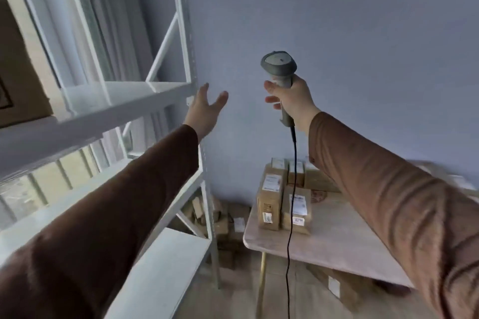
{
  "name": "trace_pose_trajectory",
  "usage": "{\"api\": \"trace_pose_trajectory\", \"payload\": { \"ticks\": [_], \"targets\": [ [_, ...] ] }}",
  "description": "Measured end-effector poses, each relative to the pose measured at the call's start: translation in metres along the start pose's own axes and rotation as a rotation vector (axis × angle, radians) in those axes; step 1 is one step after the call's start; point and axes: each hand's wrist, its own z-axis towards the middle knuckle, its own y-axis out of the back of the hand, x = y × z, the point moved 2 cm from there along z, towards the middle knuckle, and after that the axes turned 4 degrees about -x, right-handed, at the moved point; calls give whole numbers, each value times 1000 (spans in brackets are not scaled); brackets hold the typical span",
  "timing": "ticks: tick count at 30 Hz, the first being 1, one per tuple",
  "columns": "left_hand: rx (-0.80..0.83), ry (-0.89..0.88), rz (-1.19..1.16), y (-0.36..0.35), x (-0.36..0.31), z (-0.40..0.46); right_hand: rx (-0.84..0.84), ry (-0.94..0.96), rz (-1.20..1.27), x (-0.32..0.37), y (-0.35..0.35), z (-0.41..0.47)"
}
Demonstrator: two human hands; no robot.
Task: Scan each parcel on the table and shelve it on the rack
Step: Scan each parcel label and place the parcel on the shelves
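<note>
At nine o'clock, one cardboard box shelved on the white rack. Left hand spread, empty. Right hand gripping barcode scanner. At four o'clock, several parcels unshelved on bench.

Rack: left of the tabletop.
Parcels: on the tabletop, near its far-left corner.
Boxes: on the floor between them.
</note>
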Motion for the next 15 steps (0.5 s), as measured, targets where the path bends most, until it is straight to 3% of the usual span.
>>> {"api": "trace_pose_trajectory", "payload": {
  "ticks": [7,15],
  "targets": [
    [280,23,-89,-165,-4,-21,-237,-93,-160,-61,150,-26],
    [450,158,-62,-328,39,-45,-269,-315,-167,-195,248,-39]
  ]
}}
